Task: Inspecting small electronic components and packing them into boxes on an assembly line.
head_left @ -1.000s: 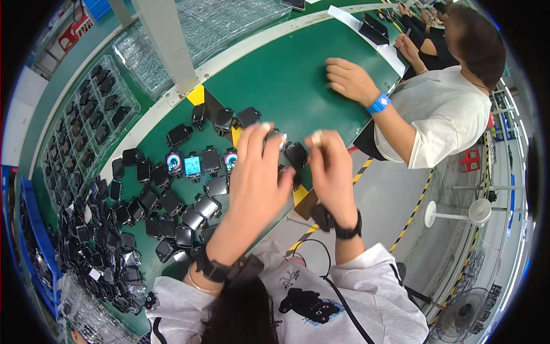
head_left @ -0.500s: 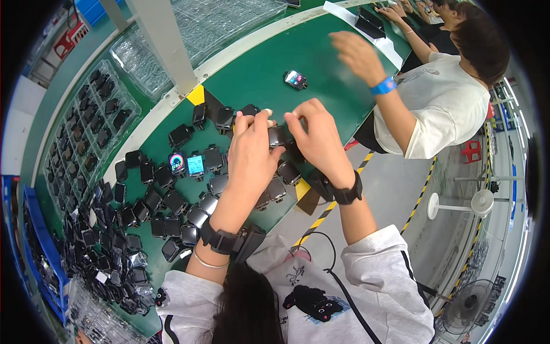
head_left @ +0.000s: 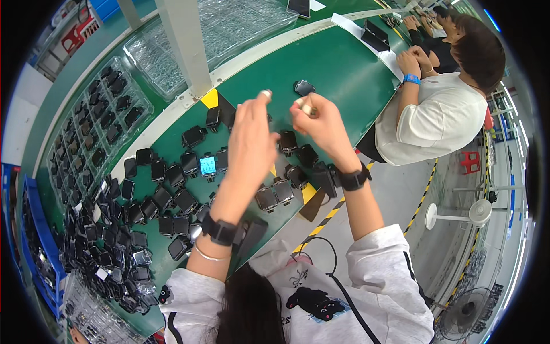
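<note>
My left hand [head_left: 252, 135] hovers over the green bench, fingers stretched out and holding nothing visible; a pale cover caps one fingertip. Beside it, my right hand [head_left: 319, 119] has its fingers curled into a pinch, with pale fingertip covers; anything between them is too small or hidden to make out. Just past the right fingers lies a dark smartwatch body [head_left: 303, 88]. Under the hands sit more strapless watches, such as a black one [head_left: 288, 140]. Left of my left forearm, one watch [head_left: 208, 165] shows a lit cyan screen among several dark ones.
A heap of black watches [head_left: 109, 246] covers the bench's left side. Clear plastic trays [head_left: 109, 117] stand beyond, one filled with watches. A white post [head_left: 186, 46] rises at the bench edge. To the right sits a co-worker [head_left: 441, 120] in a white shirt.
My hands have come apart and off the watch between them. The co-worker's outstretched arm has drawn back. The far watch and one ring-pattern watch no longer show lit screens.
</note>
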Demonstrator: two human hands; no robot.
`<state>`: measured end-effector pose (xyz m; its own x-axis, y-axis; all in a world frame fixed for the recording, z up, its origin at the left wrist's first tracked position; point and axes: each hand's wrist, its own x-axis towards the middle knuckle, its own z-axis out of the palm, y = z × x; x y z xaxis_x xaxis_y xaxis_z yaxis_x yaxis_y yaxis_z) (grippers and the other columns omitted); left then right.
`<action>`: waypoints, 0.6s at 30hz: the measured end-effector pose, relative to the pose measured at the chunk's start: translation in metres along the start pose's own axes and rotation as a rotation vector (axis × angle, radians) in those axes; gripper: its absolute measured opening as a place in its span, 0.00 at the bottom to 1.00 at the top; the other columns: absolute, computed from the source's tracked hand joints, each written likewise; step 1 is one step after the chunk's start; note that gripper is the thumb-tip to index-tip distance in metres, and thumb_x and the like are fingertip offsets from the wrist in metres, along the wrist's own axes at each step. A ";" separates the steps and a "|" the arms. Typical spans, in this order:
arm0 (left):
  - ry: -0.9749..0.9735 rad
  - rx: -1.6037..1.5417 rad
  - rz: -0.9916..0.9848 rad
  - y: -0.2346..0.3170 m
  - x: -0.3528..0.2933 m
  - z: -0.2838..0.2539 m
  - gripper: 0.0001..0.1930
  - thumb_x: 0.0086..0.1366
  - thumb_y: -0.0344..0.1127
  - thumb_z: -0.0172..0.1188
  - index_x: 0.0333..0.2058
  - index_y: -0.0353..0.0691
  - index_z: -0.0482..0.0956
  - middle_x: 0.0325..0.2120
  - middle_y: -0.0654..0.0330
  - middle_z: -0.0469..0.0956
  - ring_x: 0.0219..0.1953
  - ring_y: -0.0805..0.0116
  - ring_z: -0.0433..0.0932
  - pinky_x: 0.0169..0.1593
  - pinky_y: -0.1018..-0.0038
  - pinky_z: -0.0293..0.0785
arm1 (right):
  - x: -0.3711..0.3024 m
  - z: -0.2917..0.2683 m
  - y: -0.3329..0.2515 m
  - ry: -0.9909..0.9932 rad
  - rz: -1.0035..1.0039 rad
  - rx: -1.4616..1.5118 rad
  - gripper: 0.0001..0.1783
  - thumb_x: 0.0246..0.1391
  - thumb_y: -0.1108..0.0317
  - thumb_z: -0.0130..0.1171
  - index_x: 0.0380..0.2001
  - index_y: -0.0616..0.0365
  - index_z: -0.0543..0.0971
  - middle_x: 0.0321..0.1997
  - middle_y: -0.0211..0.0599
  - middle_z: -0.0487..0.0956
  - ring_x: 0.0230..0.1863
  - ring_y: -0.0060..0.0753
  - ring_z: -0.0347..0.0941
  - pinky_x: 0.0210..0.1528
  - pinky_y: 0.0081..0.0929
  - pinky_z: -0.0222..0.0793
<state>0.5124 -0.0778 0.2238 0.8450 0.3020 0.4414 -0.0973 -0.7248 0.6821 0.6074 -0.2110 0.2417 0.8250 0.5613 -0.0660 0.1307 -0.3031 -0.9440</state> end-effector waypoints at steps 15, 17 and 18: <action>-0.023 0.198 -0.100 -0.026 0.008 0.010 0.34 0.43 0.27 0.69 0.49 0.29 0.63 0.30 0.49 0.77 0.40 0.52 0.74 0.46 0.64 0.68 | 0.038 0.035 0.008 -0.097 -0.240 -0.470 0.10 0.52 0.70 0.51 0.22 0.66 0.70 0.19 0.46 0.72 0.21 0.35 0.69 0.26 0.30 0.65; -0.021 0.190 -0.100 -0.024 0.009 0.009 0.34 0.42 0.27 0.70 0.49 0.28 0.63 0.31 0.49 0.77 0.41 0.53 0.74 0.47 0.64 0.67 | 0.038 0.030 0.004 -0.125 -0.240 -0.349 0.10 0.51 0.69 0.52 0.22 0.66 0.71 0.19 0.49 0.72 0.20 0.40 0.69 0.26 0.32 0.66; -0.004 0.217 -0.096 -0.023 0.009 0.007 0.35 0.42 0.27 0.70 0.50 0.29 0.63 0.32 0.50 0.77 0.42 0.53 0.73 0.49 0.64 0.65 | 0.039 0.026 0.003 -0.141 -0.211 -0.233 0.11 0.52 0.69 0.52 0.22 0.66 0.70 0.19 0.45 0.71 0.21 0.33 0.68 0.26 0.29 0.65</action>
<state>0.5261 -0.0629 0.2078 0.8470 0.3735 0.3783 0.0980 -0.8091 0.5794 0.6258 -0.1700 0.2277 0.6844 0.7263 0.0639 0.4259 -0.3271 -0.8435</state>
